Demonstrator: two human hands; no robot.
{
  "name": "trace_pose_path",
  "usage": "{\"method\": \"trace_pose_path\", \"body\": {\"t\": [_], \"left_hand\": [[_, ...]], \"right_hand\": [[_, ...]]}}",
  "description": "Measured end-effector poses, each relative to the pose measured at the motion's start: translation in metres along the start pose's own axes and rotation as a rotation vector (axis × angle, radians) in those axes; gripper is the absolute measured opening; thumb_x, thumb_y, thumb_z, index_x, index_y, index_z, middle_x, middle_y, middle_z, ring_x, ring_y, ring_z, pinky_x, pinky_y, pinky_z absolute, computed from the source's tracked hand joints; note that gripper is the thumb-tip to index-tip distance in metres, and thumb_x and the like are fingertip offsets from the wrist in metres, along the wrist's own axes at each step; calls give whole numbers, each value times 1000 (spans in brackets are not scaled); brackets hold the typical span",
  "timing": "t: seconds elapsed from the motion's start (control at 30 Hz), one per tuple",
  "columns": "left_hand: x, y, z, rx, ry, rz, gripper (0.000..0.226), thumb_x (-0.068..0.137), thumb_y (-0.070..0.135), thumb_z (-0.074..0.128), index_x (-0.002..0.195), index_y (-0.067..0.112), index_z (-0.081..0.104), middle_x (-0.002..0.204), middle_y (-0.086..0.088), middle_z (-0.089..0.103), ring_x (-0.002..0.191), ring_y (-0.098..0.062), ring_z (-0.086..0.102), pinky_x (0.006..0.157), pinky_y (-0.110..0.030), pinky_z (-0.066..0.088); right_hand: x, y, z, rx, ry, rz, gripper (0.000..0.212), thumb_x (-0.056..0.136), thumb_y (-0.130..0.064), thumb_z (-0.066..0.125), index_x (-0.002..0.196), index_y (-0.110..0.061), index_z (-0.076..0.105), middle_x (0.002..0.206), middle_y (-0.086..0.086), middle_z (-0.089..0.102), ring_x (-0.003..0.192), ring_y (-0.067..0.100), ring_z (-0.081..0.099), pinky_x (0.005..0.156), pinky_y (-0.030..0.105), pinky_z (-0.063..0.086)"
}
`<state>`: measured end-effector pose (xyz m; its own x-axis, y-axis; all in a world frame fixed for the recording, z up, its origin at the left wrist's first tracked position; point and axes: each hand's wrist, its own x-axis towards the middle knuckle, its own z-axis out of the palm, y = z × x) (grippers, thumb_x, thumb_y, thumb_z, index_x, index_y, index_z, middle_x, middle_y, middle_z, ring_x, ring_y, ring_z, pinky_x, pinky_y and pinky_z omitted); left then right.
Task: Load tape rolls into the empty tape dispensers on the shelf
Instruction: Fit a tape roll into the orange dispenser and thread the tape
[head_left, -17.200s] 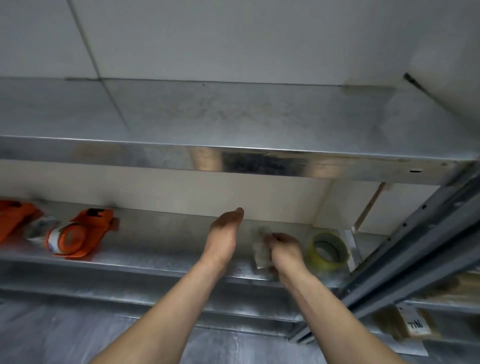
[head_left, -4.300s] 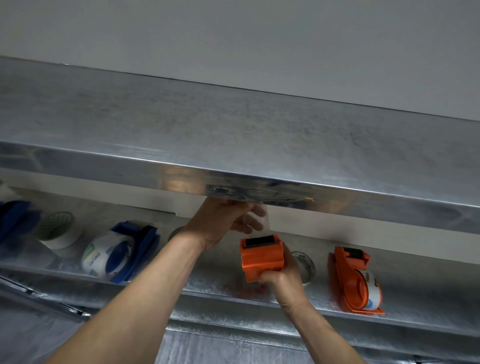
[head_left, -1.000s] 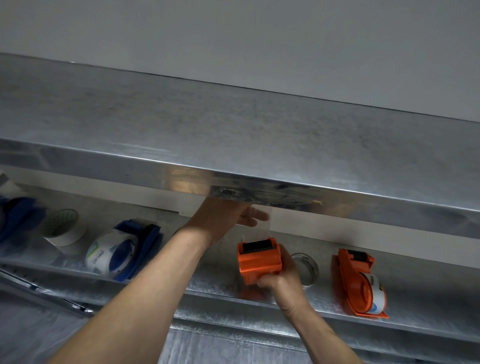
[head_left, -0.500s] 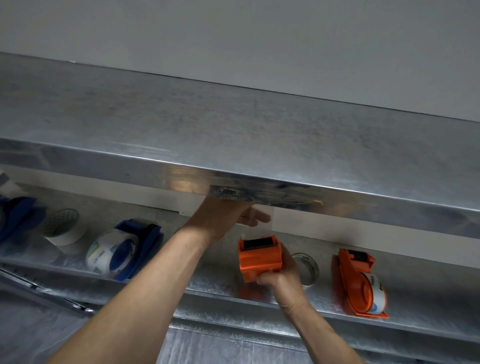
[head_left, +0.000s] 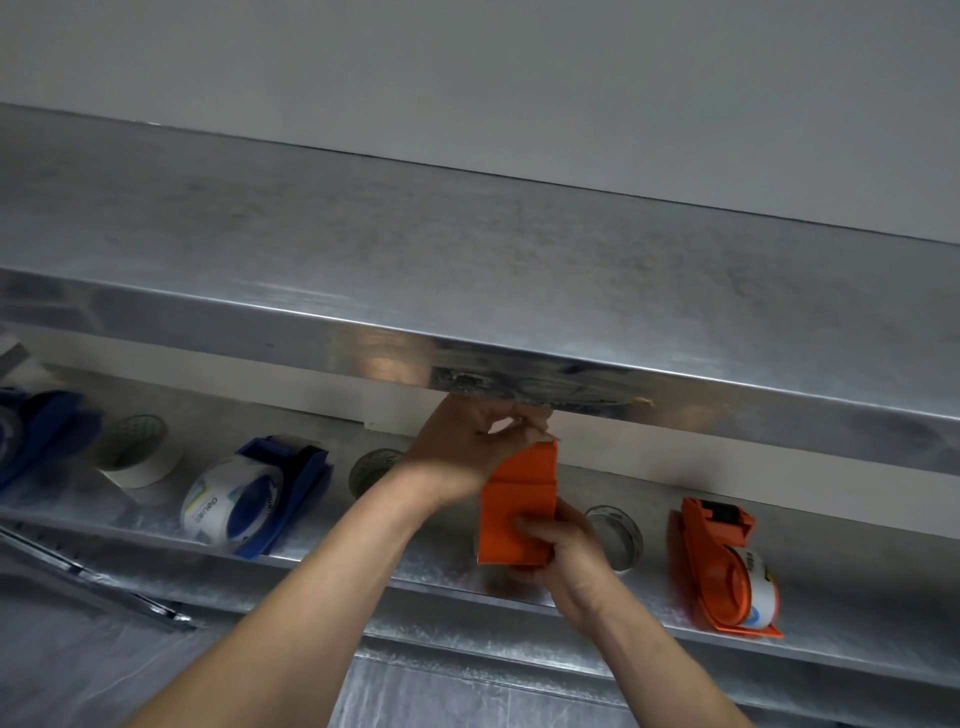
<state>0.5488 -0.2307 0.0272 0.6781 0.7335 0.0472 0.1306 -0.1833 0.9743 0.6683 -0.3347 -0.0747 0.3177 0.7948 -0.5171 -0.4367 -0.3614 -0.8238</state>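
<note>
- My left hand (head_left: 467, 447) is pinching, fingers curled, at the top edge of the orange dispenser (head_left: 517, 499), on what I take for the clear tape end (head_left: 544, 434).
- My right hand (head_left: 569, 556) is gripping the dispenser's lower part, holding it upright over the shelf (head_left: 841, 592).
- I judge I am threading the tape. The next move is pulling it taut across the cutter.

Left grip (head_left: 462, 447) and right grip (head_left: 566, 551) bare; forearms (head_left: 332, 571) unsleeved to frame edge
</note>
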Motion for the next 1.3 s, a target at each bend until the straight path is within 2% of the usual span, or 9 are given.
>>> {"method": "trace_pose_path", "body": {"t": [0.07,0.2,0.57,0.77,0.9,0.97,1.1,1.23,1.3], "left_hand": [[1,-11,2,201,-25,23,16,88,11,68,90,25,75,111,13,67,102,6,59,86,-2,38],[-2,-36,7,371,-23,35,16,84,18,73,84,33,75,132,11,50,119,-9,51,98,-24,43],[-4,-58,9,462,-18,71,12,86,28,72,92,37,76,148,17,30,130,-12,43,106,-31,43],[-8,-54,1,-1,110,-45,25,76,13,73,82,37,74,148,8,43,135,-12,42,107,-39,44],[-6,-52,-8,-115,223,-275,39,87,7,62,123,23,62,136,4,54,127,-18,49,92,-31,47],[-6,-59,-8,7,58,-399,46,83,12,66,128,20,59,131,1,60,118,-19,56,86,-31,50],[-12,-71,-5,-351,-83,-528,57,60,19,75,115,12,68,111,-18,72,106,-38,66,92,-56,53],[-12,-73,-6,-491,-36,-496,52,66,14,71,117,5,65,114,-25,68,102,-40,66,91,-55,51],[-12,-72,-9,-439,-59,-471,49,68,17,73,115,7,64,108,-23,70,96,-37,68,81,-48,57]], "right_hand": [[1,-5,2,41,20,42,53,62,-18,77,114,-12,65,104,17,75,90,33,70,63,38,52],[2,-13,-1,92,5,89,29,86,-20,59,113,-9,62,103,20,71,91,36,63,56,31,44],[2,-21,12,-36,120,115,59,84,-67,59,109,-14,67,101,19,75,79,32,65,47,27,40],[5,-18,3,14,163,119,56,89,-65,55,108,-14,66,94,14,78,74,31,71,44,26,41],[1,-21,-1,148,70,116,61,89,-68,47,114,-15,67,95,10,77,65,24,70,45,25,37],[0,-22,0,246,32,136,66,88,-68,47,119,-14,69,101,10,76,74,26,72,58,30,42],[-1,-24,-2,372,-74,165,71,89,-68,47,121,-8,71,134,17,61,124,39,55,106,51,38],[-3,-35,1,354,-128,194,77,88,-68,48,122,-2,69,122,25,67,94,37,71,67,44,61],[1,-34,1,301,-71,186,75,87,-68,51,122,-4,69,125,24,66,104,38,68,75,45,58]]}}
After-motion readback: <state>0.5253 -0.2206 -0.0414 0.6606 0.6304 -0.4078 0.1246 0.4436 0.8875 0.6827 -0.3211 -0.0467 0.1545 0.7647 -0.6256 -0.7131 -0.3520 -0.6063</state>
